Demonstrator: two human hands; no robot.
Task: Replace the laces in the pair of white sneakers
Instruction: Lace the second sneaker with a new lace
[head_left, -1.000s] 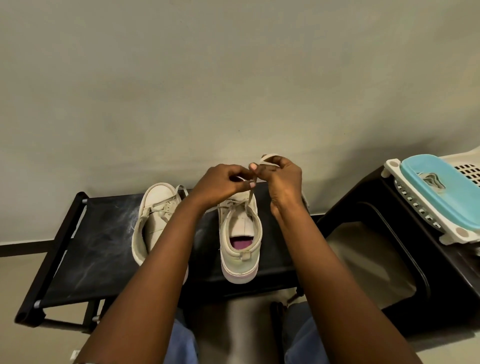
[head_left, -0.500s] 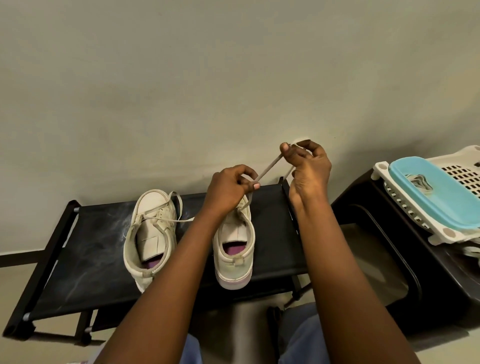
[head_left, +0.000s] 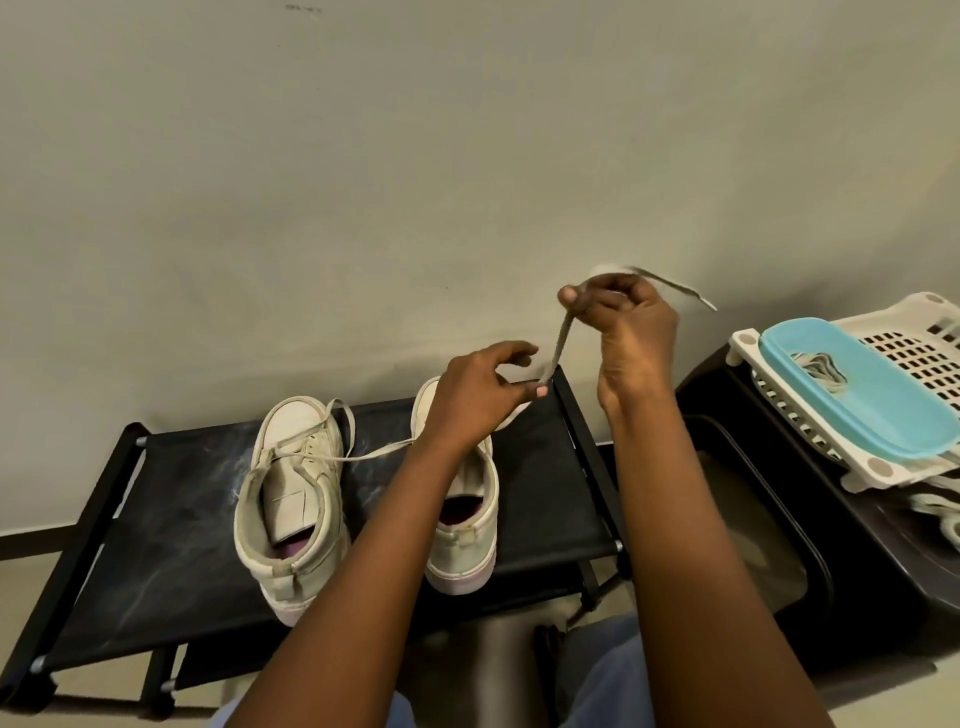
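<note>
the right hand (head_left: 631, 332) pinches a lace (head_left: 560, 340) above a sneaker (head_left: 467, 499) (loose end trailing right); the left hand (head_left: 478, 395) pinches it lower.

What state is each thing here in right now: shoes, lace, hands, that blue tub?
Left sneaker: upright on the rack, lace loose, untied.
Right sneaker: upright, eyelets hidden by the arm.
Lace: stretched between both hands.
Left hand: pinches the lace low.
Right hand: grips the lace high.
Blue tub: open, laces inside.
</note>
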